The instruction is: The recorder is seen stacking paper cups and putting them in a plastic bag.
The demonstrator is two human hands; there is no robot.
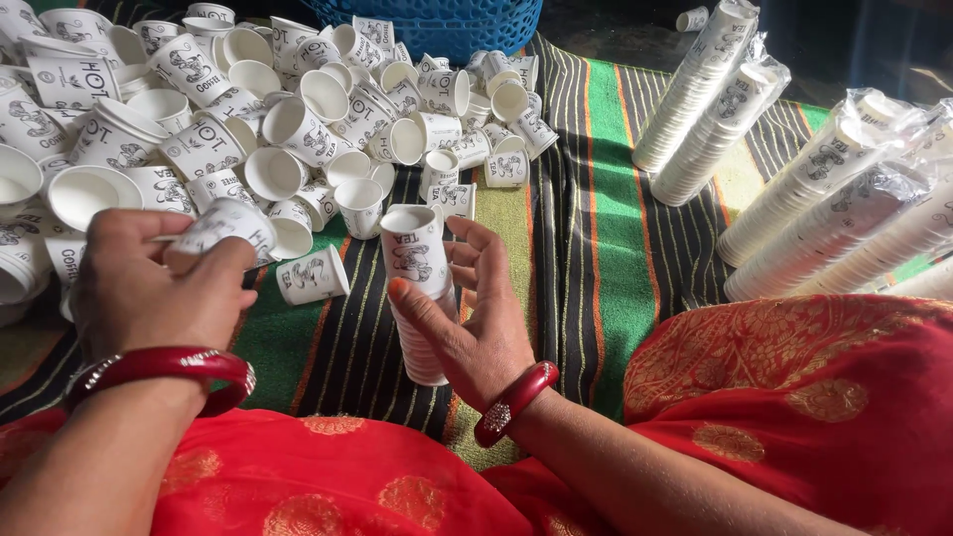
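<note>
The right hand (476, 318) fingers grasp a stack of nested paper cups (417, 298); the left hand (159, 283) fingers clench one single paper cup (230, 226).

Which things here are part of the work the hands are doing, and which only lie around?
In use:
- left hand holding a single paper cup
- right hand holding a stack of cups
- heap of loose cups

Lying about:
- wrapped cup stacks
- blue basket
- striped cloth
</note>
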